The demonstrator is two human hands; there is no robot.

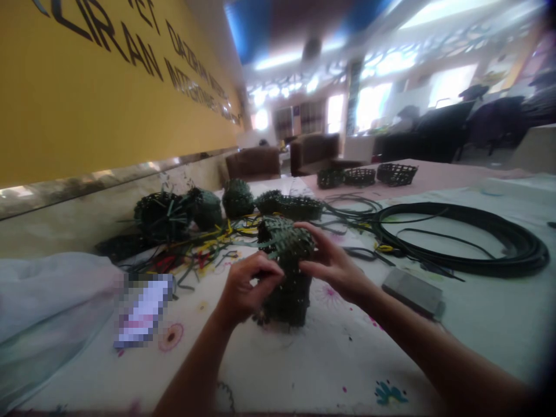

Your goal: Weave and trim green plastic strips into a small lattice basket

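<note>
Basket (289, 304) between hands (243, 289), "DAZIRAN" (190, 57) on wall (108, 124)

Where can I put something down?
Bare tablecloth between the left arm and right arm, in front of the woven basket; also right of the grey block, below the coil. Behind the basket, strips and baskets crowd it.

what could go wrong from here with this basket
The basket stands between the left hand and right hand; an uneven push might tip or skew it.
Loose strips lie scattered behind and to its left, so one could snag.
The coil has loose ends that might catch a sleeve or arm.
</note>
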